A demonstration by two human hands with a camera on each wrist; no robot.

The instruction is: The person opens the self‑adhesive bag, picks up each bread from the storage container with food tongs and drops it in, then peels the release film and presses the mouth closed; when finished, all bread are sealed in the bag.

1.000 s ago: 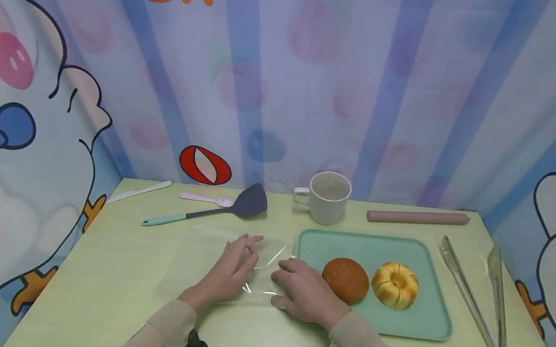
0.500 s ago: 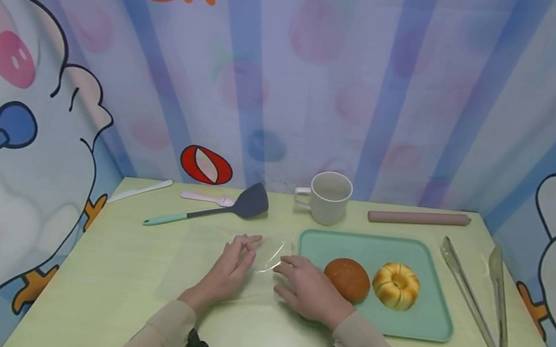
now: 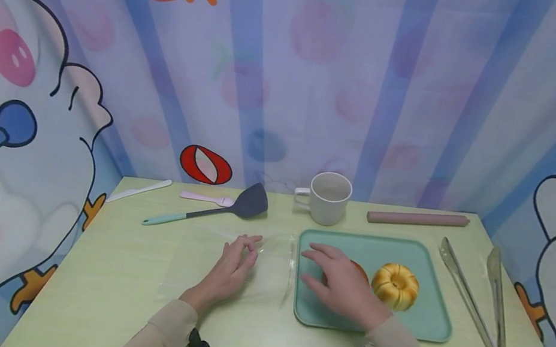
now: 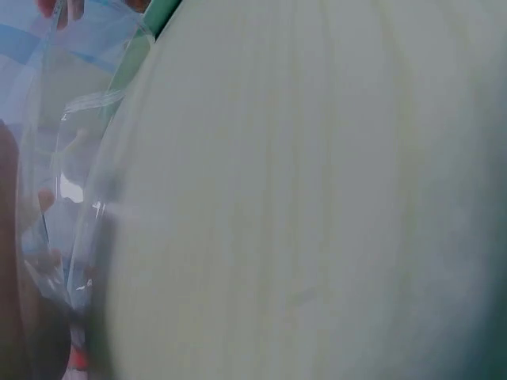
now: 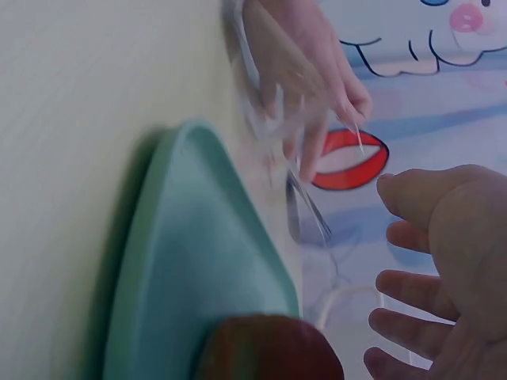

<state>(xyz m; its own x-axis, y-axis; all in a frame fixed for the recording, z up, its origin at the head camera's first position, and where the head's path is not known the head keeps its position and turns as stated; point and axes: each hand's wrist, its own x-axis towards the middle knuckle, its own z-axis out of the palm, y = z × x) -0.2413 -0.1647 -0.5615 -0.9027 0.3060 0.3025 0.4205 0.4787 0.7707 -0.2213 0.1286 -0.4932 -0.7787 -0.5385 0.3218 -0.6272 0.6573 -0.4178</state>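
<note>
Your left hand pinches the thin, shiny plastic bag beside the smooth green tray; your right hand, fingers apart, hovers over the tray's round brown bun, near the ridged golden bread

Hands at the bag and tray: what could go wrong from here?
1. Bag: the clear bag looks thin and only the left hand holds it, so it might slip or collapse.
2. Neighbour: the right hand is open over the brown bun, with the ring-shaped bun close beside it; a grab could nudge that one.
3. Snag: the bag's edge lies near the tray and may catch on its rim.
</note>
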